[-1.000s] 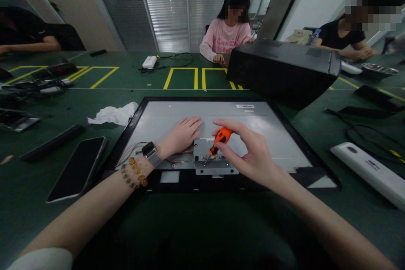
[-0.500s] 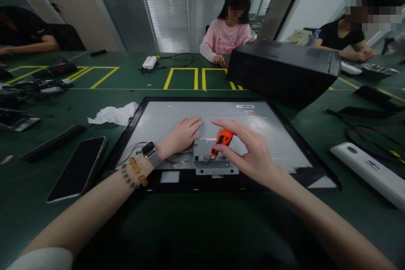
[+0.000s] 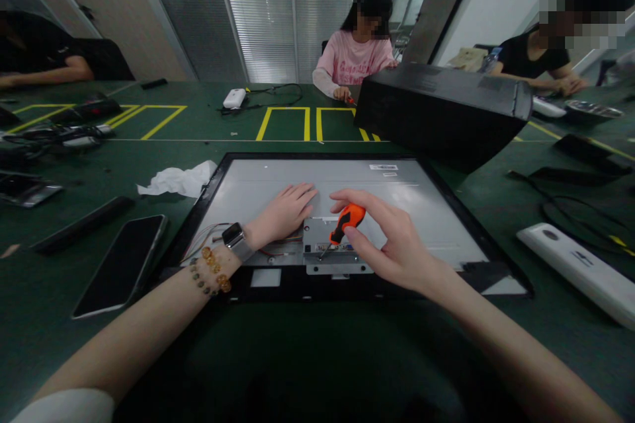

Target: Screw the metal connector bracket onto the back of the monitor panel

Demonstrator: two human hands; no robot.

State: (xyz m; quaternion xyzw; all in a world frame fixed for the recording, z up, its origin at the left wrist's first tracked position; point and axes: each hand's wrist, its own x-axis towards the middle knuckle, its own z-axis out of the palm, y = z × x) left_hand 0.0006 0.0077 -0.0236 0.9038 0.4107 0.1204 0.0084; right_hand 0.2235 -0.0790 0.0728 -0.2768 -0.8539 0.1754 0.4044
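Note:
In front of me a flat display panel (image 3: 258, 178) lies with its grey metal back up inside a black frame. A small metal box with connector ports (image 3: 317, 232) sits at its near edge, beside thin coloured wires. My left hand (image 3: 288, 211) rests flat on the panel, fingers stretched out, just left of the box. In my right hand (image 3: 391, 238) is an orange and black screwdriver (image 3: 347, 219), between thumb and fingers. The screwdriver tilts, its shaft pointing down and left to the front of the box. I cannot tell exactly what its tip touches.
Left of the panel are a smartphone (image 3: 122, 264), a black bar (image 3: 82, 225) and crumpled tissue (image 3: 178, 178). A white device (image 3: 578, 268) and black cables lie right. Beyond, a co-worker in pink (image 3: 354, 56) sits by a large black casing (image 3: 436, 112). Other people sit at both sides.
The fingers of my right hand have shifted slightly around the screwdriver handle. My left hand stays in place on the panel.

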